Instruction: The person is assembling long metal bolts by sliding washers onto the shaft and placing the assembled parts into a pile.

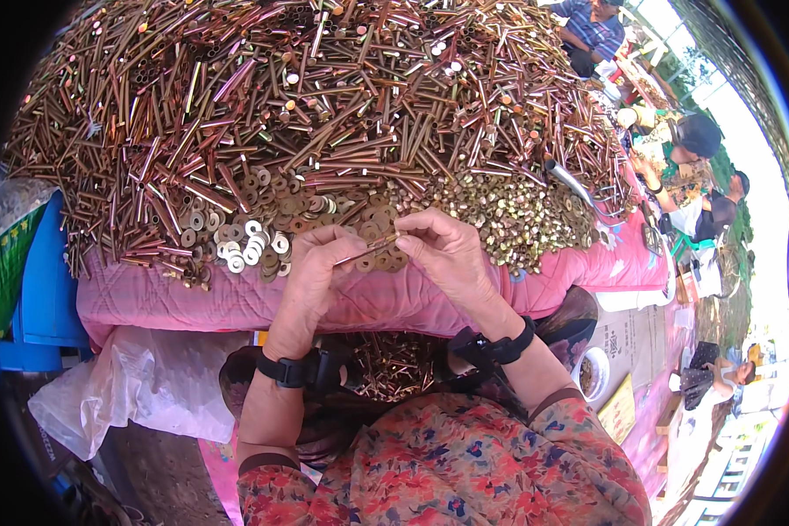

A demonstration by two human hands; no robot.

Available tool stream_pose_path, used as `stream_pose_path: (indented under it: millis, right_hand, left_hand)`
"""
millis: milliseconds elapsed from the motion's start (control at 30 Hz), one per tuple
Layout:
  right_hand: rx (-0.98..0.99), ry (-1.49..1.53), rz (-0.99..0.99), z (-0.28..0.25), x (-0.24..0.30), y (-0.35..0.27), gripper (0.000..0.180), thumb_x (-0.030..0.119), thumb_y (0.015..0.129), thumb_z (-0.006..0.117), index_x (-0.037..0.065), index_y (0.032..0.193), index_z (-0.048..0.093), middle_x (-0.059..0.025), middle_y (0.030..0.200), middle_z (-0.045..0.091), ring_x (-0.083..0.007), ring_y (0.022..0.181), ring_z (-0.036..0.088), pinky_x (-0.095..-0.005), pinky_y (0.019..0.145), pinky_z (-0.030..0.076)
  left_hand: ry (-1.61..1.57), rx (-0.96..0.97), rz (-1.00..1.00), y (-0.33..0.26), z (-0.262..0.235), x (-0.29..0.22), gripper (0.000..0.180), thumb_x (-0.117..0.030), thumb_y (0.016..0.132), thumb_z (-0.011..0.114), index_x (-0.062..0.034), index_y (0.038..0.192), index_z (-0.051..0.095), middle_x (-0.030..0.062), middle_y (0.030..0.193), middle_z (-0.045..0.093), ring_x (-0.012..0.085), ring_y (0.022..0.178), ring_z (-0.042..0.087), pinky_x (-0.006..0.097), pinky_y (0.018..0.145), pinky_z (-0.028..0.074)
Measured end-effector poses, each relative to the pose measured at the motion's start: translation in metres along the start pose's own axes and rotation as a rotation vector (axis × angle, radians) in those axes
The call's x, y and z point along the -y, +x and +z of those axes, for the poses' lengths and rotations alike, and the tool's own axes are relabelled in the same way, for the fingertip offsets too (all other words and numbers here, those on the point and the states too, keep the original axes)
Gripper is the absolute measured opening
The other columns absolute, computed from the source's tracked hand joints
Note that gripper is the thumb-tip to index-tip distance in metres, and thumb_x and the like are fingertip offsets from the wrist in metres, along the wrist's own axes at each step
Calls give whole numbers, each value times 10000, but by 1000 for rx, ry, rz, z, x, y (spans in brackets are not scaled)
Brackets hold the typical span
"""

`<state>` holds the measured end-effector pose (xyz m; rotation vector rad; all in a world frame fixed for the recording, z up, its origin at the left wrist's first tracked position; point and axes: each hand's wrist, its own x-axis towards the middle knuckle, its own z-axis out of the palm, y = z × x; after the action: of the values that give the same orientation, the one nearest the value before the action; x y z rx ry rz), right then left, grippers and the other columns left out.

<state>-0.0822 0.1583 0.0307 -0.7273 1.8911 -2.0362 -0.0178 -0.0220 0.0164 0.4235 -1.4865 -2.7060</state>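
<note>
A thin copper-coloured bolt is held up between my two hands, slanting up to the right over the near edge of the table. My left hand is closed, pinching its lower left end between thumb and fingers. At the upper right end, the thumb and forefinger of my right hand are pinched together, and a small brassy piece shows at the tips. Flat round washers lie loose beyond my left hand. A heap of small brass-coloured nuts spreads beyond my right hand.
A large heap of metal bolts and tubes covers the table's far side. Pink quilted cloth drapes its front. More metal pieces lie below, at my lap. Clear plastic sheeting hangs left; a white bucket and other people are right.
</note>
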Motion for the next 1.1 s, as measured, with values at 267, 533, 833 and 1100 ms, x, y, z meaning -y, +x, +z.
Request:
stream_pose_path:
  millis: [267,533,833,1100]
  right_hand:
    - [70,-376,8,1,14,1,121,96,912,574,-15,934,618,-33,846,616,-69,736,575,-206,633,475]
    - [214,-79,250,-13,4,1,212,199,928,570,-10,962,551,-39,842,600,-71,659,562,-231,598,482]
    - [151,-456,-79,-7,1,-5,306,301,940,544,8,860,578,-4,678,566,-112,600,517,-260,544,424]
    - [131,-227,165,-10,3,-9,260,253,910,591,11,820,566,-67,708,567,-153,635,552,-286,566,433]
  left_hand:
    - [201,52,194,-3,1,0,8,0,734,649,0,726,652,-7,586,555,42,487,424,189,464,279]
    - [148,75,109,0,-8,1,45,-62,725,685,-23,720,662,10,619,611,49,523,473,193,494,331]
    - [156,52,42,-4,1,0,20,-17,726,666,-11,734,648,-7,595,563,33,476,412,183,448,268]
    - [133,66,28,-2,3,6,37,-32,727,676,-12,731,645,-7,591,566,29,464,404,183,433,254]
